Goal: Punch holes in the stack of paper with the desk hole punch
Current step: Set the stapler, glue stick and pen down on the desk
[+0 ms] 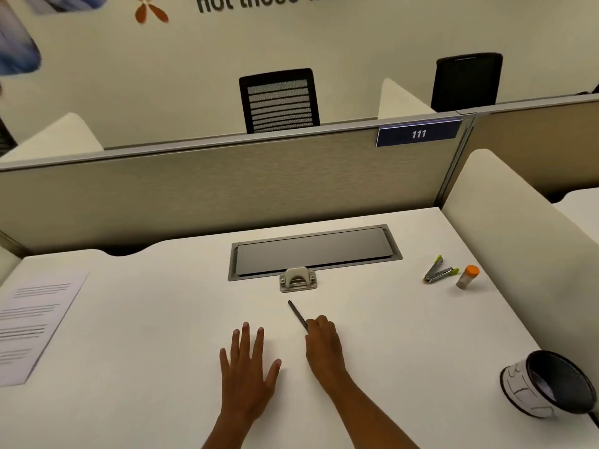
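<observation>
A small grey desk hole punch [298, 279] stands at the middle of the white desk [389, 335], just in front of the cable hatch. The stack of printed paper [35, 322] lies flat at the far left of the desk, well away from both hands. My left hand [248, 364] rests flat on the desk, fingers spread, holding nothing. My right hand [324, 341] is closed around the lower end of a thin dark pen [297, 314], whose tip points up and left toward the punch.
A grey cable hatch [311, 251] is set into the desk behind the punch. A green-trimmed stapler [439, 272] and an orange-capped glue stick [467, 277] lie at the right. A dark mug [547, 388] sits at the near right. A beige partition [227, 186] backs the desk.
</observation>
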The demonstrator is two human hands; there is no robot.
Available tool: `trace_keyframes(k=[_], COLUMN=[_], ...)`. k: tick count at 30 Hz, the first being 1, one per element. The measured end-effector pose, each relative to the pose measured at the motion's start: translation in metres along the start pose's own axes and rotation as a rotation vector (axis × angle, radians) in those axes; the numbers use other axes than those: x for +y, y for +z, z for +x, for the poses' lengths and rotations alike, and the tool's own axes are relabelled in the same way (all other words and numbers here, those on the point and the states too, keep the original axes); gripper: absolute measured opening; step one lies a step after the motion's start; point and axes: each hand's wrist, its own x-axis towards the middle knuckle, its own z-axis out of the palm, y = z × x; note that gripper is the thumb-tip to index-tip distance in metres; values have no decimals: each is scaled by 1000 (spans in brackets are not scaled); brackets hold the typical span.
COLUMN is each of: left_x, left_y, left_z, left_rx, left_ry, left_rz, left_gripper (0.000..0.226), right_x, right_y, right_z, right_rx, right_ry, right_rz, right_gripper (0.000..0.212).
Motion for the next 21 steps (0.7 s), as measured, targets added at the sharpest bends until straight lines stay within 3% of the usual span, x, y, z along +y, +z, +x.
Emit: trace_keyframes(k=[10, 21], left_x=[30, 142], left_y=[1, 10], left_z=[20, 45], left_rx=[1, 5], left_ry=[86, 328], left_rz=[-42, -66], left_gripper=[82, 82], right_x=[36, 150], right_y=[-26, -104], right_z=[-8, -27], right_rx=[118, 338], right_ry=[36, 350], right_rz=[-22, -59], right_gripper=[33, 27])
